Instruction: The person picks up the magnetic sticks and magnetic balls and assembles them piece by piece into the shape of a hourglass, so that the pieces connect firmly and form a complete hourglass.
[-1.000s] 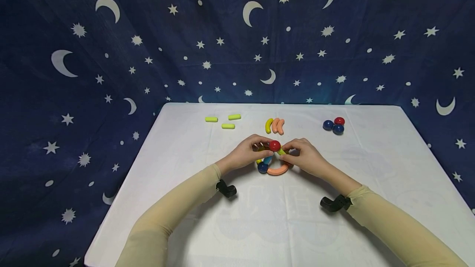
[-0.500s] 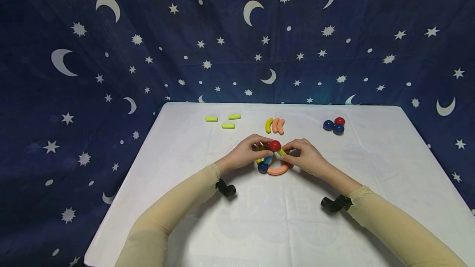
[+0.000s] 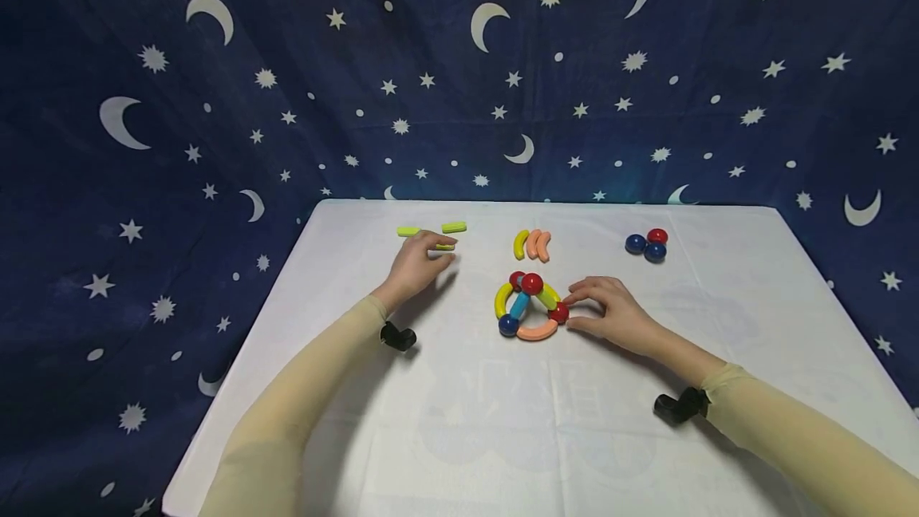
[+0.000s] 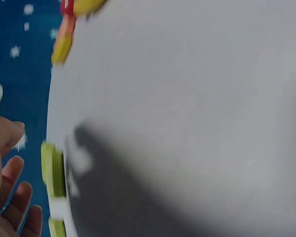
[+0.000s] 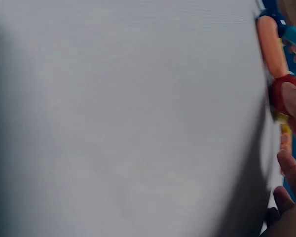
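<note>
A small frame of balls and rods stands mid-table in the head view. A red ball (image 3: 532, 283) tops it, with a straight blue rod (image 3: 520, 305) and a lime rod (image 3: 548, 298) slanting down. Its base has a dark blue ball (image 3: 508, 325), a curved orange rod (image 3: 537, 331), a curved yellow rod (image 3: 501, 301) and a red ball (image 3: 558, 312). Fingers spread, my right hand (image 3: 613, 309) is beside that last ball; whether it touches is unclear. My left hand (image 3: 419, 266) hovers over the loose lime rods, partly covering one (image 3: 445, 246), holding nothing visible.
Two more lime rods, one at the far edge (image 3: 454, 226), lie behind my left hand. Curved yellow (image 3: 521, 244) and orange rods (image 3: 533, 243) lie behind the frame. Two blue balls and a red ball (image 3: 656, 237) sit back right. A starry cloth (image 3: 459, 118) hangs behind the table.
My left hand has let go of the frame and moved left and back to the lime rods. My right hand has let go of the lime rod and drawn slightly right. The frame stands in place.
</note>
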{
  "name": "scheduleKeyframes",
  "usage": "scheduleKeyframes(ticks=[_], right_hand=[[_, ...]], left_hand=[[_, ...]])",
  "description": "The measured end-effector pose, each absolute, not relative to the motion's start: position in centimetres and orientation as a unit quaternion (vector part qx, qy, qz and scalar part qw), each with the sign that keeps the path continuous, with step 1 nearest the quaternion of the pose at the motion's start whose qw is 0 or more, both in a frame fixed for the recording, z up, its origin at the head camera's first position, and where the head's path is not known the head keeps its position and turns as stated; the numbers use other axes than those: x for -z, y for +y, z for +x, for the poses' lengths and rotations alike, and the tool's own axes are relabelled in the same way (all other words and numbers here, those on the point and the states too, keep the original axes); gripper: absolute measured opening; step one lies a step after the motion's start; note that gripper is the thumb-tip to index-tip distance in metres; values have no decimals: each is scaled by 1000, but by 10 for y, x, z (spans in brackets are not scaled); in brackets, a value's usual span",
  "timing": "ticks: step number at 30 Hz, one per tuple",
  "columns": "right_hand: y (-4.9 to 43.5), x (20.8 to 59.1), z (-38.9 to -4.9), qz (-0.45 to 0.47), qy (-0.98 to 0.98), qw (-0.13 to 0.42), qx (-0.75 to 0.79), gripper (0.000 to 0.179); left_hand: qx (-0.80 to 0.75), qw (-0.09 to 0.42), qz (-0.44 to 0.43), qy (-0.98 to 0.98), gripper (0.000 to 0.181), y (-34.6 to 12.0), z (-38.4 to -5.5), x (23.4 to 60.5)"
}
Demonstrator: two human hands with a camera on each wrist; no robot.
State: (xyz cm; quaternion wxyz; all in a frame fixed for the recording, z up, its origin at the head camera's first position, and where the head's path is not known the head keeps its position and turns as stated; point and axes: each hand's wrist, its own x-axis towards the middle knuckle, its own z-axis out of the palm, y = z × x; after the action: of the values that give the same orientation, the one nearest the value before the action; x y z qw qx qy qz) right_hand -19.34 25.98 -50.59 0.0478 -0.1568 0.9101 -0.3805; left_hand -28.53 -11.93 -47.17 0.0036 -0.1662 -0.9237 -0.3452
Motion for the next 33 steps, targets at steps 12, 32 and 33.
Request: scheduleKeyframes(ticks=[12,32,33], right_hand=[[253,516,-189,-127,899,27,417,32],[251,515,-188,-119,905,22,409,37],[252,515,-189,-117,905,25,409,36]], left_hand=[[175,6,-132,-976,37,-137,-316,476],[116,-8,-155,-981,33,-124,-317,476],[122,-6,-158,-980,33,-123,-316,477]])
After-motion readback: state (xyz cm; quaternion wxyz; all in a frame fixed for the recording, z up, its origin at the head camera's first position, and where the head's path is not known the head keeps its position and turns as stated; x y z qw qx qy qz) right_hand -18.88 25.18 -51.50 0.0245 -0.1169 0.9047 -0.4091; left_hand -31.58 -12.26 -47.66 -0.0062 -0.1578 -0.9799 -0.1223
